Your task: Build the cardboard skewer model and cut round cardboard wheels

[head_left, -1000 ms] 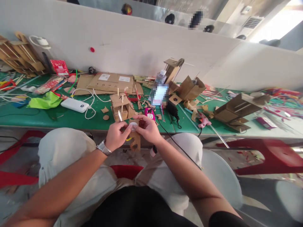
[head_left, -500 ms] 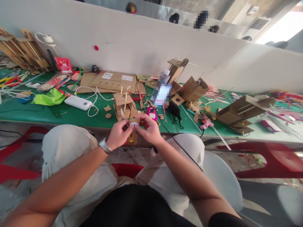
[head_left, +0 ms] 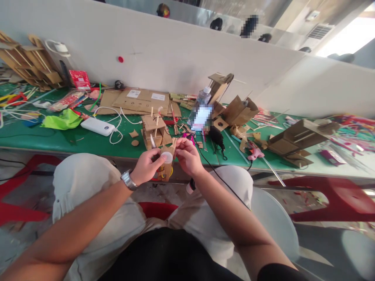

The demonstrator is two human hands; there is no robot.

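Note:
My left hand (head_left: 150, 166) is closed on a small cardboard piece (head_left: 167, 171) at the table's front edge, its thumb pressing a white round disc (head_left: 166, 157) against the cardboard. The fingers of my right hand (head_left: 189, 156) are pinched together at the right edge of the same piece; exactly what lies between the fingertips is hidden. Something yellow shows behind the cardboard's lower part. A pale pointed blade-like strip (head_left: 152, 141) sticks up beside my left fingers. Just beyond stands a cardboard box build (head_left: 154, 127) with wooden sticks rising from it.
On the green table (head_left: 117, 150) lie a white power bank (head_left: 98, 127) with cables, green cloth (head_left: 63, 120), flat cardboard (head_left: 140, 102) and a lit phone (head_left: 202, 117). A bottle (head_left: 204, 95), pink glue gun (head_left: 255, 153) and cardboard model (head_left: 299, 140) are farther right. A black cable (head_left: 222, 179) hangs beside my right arm.
My right hand has shifted right, off the white disc, to the cardboard's right edge. The disc now shows more fully under my left thumb, and more of the cardboard is visible.

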